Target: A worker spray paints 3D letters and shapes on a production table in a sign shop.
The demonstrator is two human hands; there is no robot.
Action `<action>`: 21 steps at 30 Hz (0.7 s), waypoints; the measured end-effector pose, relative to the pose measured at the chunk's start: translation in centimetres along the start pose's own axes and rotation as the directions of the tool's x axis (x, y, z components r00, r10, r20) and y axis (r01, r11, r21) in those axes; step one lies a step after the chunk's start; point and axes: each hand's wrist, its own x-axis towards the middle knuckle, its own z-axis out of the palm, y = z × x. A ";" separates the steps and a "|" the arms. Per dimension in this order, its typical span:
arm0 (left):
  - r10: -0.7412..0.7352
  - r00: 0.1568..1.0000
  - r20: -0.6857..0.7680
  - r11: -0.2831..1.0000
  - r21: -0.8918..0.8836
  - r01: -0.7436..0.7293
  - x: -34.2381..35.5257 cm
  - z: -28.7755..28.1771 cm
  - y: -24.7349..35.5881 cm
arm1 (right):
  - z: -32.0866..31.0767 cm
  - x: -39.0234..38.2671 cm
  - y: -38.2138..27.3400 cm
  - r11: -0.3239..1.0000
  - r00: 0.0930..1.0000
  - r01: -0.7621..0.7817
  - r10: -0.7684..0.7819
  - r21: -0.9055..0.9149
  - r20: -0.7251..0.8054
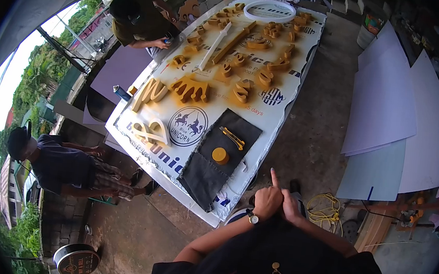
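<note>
My left hand [267, 202], with a watch at the wrist, is curled closed against my right hand [291, 208]; what its fingers hold, if anything, is hidden. One finger, apparently my right index, stretches upward; the other right fingers are partly hidden. Both hands are near the table's front right corner. Just beyond them, a dark cloth [199, 185] bears a yellow utility knife [232, 137] and a round yellow pot [220, 155]. On the printed white board [166, 153] lie yellow-painted cut-out shapes [189, 89], pale shapes [152, 131], long strips and a white ring [270, 3].
A person [135, 20] leans at the table's far left; another person [65, 168] stands at the left. Large sheets [384, 99] lean on the right, with a yellow cord [323, 208] and planks [376, 229] below. A black round sign [75, 260] is at lower left.
</note>
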 end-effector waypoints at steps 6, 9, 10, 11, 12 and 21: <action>0.066 0.998 -0.002 0.996 -0.057 -0.066 -0.3 -0.4 0.4 | 0.2 -0.8 -0.7 0.956 0.987 0.069 -0.106 -0.284 -0.117; 0.036 0.999 -0.036 0.999 -0.033 -0.037 -0.2 -0.7 0.6 | 0.2 -1.2 -1.1 0.955 0.987 0.079 -0.116 -0.286 -0.115; 0.038 0.999 -0.039 0.999 -0.013 -0.038 -0.2 -0.9 0.4 | 0.1 -1.3 -1.2 0.961 0.990 0.083 -0.110 -0.262 -0.091; 0.024 0.998 -0.050 0.999 -0.021 -0.025 -0.3 -1.0 0.1 | 0.0 -1.5 -1.3 0.955 0.989 0.095 -0.123 -0.280 -0.084; 0.011 0.998 -0.060 0.999 -0.029 -0.013 -0.4 -1.1 0.0 | -0.1 -1.8 -1.4 0.746 0.954 0.262 -0.296 -0.613 0.047; 0.041 0.998 -0.055 0.999 -0.004 -0.041 -0.7 -0.6 0.7 | 0.5 -2.1 -1.7 0.842 0.972 0.158 -0.226 -0.516 -0.071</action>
